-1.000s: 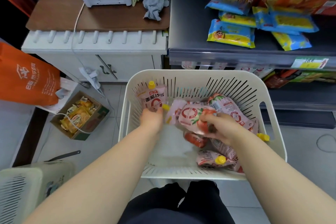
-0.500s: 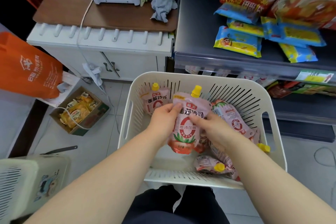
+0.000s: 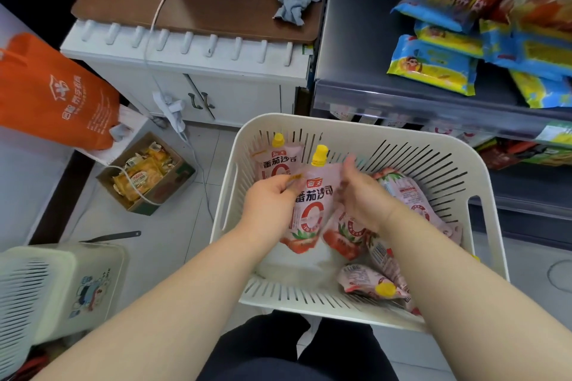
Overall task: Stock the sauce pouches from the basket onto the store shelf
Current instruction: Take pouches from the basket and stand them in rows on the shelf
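A cream slatted basket (image 3: 483,195) sits in front of my knees, holding several pink tomato sauce pouches with yellow caps. My left hand (image 3: 269,198) pinches the upper left corner of one upright pouch (image 3: 311,210), lifted above the basket floor. My right hand (image 3: 365,198) is blurred at the pouch's right edge, its fingers spread upward and loose. Another pouch (image 3: 275,161) leans against the back left wall. More pouches (image 3: 408,195) lie piled on the right, and one (image 3: 368,283) lies near the front. The grey store shelf (image 3: 356,40) is above and to the right.
Blue and yellow snack packets (image 3: 430,65) fill the shelf's right side. A white cabinet (image 3: 192,56) with a brown top stands to the left. An orange bag (image 3: 52,90), a cardboard box of packets (image 3: 145,176) and a second basket (image 3: 62,284) are on the floor at left.
Both hands lifted one pouch out of the pile and turned it upright. My left hand now pinches its corner while my right hand's fingers loosen from it.
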The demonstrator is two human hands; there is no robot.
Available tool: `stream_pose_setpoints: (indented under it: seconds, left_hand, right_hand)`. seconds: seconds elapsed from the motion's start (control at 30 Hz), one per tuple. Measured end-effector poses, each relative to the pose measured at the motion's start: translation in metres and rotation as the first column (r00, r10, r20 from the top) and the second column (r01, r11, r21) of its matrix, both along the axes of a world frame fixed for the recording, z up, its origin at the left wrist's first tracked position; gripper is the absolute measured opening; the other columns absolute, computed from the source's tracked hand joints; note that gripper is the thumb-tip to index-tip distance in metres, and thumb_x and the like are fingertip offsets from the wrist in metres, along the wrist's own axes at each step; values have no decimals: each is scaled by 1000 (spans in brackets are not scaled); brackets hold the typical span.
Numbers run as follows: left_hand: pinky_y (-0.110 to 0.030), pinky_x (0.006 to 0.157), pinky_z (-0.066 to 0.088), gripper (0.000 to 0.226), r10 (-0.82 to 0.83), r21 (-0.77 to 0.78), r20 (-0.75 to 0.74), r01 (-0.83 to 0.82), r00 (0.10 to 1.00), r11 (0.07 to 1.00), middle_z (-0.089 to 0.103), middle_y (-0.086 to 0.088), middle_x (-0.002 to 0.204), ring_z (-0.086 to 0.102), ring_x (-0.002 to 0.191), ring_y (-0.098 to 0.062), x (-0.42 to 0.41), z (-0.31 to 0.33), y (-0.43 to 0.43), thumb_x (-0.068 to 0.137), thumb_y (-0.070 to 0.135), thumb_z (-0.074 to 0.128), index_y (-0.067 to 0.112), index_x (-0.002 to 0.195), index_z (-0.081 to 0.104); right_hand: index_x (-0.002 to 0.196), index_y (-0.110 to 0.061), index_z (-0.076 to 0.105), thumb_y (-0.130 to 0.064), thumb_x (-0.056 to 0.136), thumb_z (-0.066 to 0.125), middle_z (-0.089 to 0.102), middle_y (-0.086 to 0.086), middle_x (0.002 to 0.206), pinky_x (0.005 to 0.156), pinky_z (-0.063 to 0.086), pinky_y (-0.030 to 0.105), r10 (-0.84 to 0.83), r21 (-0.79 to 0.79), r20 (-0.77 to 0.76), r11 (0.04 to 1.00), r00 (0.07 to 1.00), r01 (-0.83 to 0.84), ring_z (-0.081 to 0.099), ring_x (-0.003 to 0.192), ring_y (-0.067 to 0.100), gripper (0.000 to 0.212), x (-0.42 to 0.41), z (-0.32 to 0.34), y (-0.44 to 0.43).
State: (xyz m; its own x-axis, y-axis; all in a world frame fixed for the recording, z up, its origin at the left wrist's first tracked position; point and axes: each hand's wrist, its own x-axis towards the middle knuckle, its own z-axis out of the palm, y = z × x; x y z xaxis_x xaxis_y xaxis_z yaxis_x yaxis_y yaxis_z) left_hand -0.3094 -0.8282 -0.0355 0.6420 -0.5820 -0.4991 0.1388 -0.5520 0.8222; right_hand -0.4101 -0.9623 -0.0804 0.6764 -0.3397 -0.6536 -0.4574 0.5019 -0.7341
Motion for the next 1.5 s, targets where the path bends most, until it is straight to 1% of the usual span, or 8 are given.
stream_pose_setpoints:
  seconds: [0.17,0.43,0.53,0.7,0.83,0.9,1.03,1.5]
  left_hand:
    - [1,54,35,20,-147,177,303,96,941,979,67,-2,92,55,72,-6,4,15,12,95,19,51,16,100,70]
    - [-39,84,51,29,-547,526,400,305,735,794,67,-10,106,61,99,-31,5,30,28,93,20,45,19,118,59]
    - [-38,85,50,29,-546,535,407,294,732,792,67,-9,105,61,98,-29,6,33,35,93,19,44,18,118,59]
    - [-38,81,52,25,-527,528,440,266,727,806,68,-9,102,62,95,-29,4,36,42,94,18,48,19,116,60]
    - [-35,82,51,26,-536,566,435,243,724,788,66,-10,105,60,98,-29,5,34,43,92,12,47,15,115,58]
    - [-34,80,48,28,-596,636,406,254,693,729,65,-9,107,59,98,-28,5,31,44,90,10,49,14,117,55]
    - [-34,77,47,29,-671,700,370,282,642,656,63,-11,106,59,97,-30,1,26,45,89,9,48,12,117,53]
    - [-27,78,41,28,-366,525,239,197,899,828,64,-15,116,56,107,-32,16,-2,0,91,8,45,7,111,64]
  right_hand:
    - [125,-13,57,-33,99,41,61,5,124,84,45,25,-87,-352,-55,934,995,62,55,106,15,36,53,-12,-1]
    - [115,-17,55,-12,73,69,55,2,110,91,47,32,-170,-420,70,889,983,184,53,105,19,45,68,-39,27]
    - [121,-22,54,-11,81,68,56,3,114,87,47,28,-114,-654,125,737,986,168,53,104,14,44,73,-37,30]
    - [129,-21,51,-21,87,58,53,7,126,86,45,39,99,-912,-297,263,950,-313,48,117,26,42,77,-29,18]
    - [90,-9,67,-16,74,67,57,14,92,61,33,31,118,-967,-251,18,961,-255,55,89,34,18,74,-22,27]
    - [80,-7,68,-11,69,70,60,14,88,64,38,30,184,-979,-129,134,974,-155,57,84,32,12,70,-31,24]
    - [118,-11,65,1,83,62,67,11,115,96,46,34,169,-567,-86,802,982,-187,60,108,22,37,60,-32,29]
    - [108,-14,71,-16,86,65,68,-3,99,87,45,24,-362,-612,-91,755,928,234,59,96,11,22,5,-25,19]
